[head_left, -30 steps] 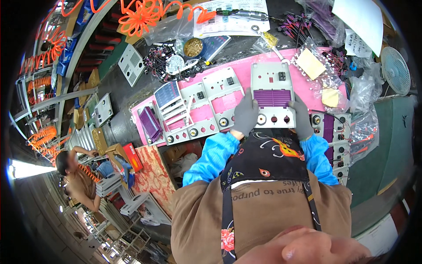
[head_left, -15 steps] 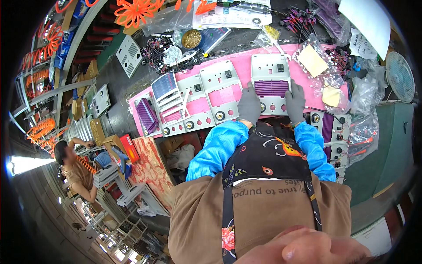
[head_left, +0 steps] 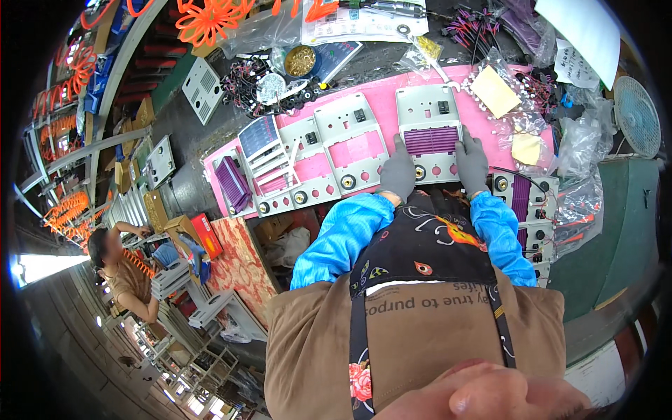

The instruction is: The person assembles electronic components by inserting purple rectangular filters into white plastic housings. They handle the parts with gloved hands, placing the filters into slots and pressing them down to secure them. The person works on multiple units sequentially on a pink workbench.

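On pink sheet (head_left: 386,112): grey panel (head_left: 418,112), long axis near-far, black switch (head_left: 443,107) toward far end, purple slats (head_left: 431,141) crosswise; left hand (head_left: 397,171), right hand (head_left: 472,162) gripping its side edges.

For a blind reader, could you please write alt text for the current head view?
Gloved left grip and right grip hold opposite sides of a pale panel with purple slats, over a pink mat. Similar panels lie left of it.

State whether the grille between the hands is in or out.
In: the purple grille spans the opening of the grey panel; the adjacent left panel shows pink mat through. Whether the grille is fastened cannot be told.
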`<state>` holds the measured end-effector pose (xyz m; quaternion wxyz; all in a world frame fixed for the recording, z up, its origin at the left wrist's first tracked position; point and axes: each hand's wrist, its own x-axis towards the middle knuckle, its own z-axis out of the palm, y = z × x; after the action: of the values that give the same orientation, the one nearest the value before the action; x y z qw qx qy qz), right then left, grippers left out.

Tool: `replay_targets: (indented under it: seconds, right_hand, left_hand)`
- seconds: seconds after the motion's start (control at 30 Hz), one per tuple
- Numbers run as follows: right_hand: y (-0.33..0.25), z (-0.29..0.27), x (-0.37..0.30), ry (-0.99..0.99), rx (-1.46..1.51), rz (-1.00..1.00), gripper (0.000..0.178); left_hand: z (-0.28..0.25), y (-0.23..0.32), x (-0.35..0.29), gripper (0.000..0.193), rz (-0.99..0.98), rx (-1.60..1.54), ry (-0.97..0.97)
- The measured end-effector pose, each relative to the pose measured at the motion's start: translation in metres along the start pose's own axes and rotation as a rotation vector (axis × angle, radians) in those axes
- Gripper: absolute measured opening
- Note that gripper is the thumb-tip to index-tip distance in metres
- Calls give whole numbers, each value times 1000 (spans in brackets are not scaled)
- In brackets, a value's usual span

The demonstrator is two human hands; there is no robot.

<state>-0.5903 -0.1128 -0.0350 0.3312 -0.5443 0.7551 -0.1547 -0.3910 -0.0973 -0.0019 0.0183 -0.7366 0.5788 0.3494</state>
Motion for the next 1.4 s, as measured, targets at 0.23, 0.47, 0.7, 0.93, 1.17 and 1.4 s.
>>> replay_targets:
  seconds: [0.23, 0.47, 0.7, 0.93, 1.17, 1.4]
  right_hand:
    - [-18, -8, -8, -24, 45, 69, 47]
    - [-14, -7, -8, -30, 57, 65, 48]
    - [0, -9, -37, -32, 106, 85, 62]
    - [-10, -15, -16, -210, 181, 302, 62]
    - [-31, -23, -15, -222, -70, 268, 61]
    - [-33, -20, -17, -164, -185, 228, 58]
  left_hand:
    - [-60, 33, 6, 88, 218, 250, 28]
    - [-32, 49, 47, 121, 644, 489, 123]
    - [-25, 59, 50, 120, 563, 572, 60]
    - [-21, 59, 57, 115, 583, 556, 29]
    - [-13, 61, 55, 122, 532, 623, 16]
    - [-14, 60, 58, 123, 603, 590, 70]
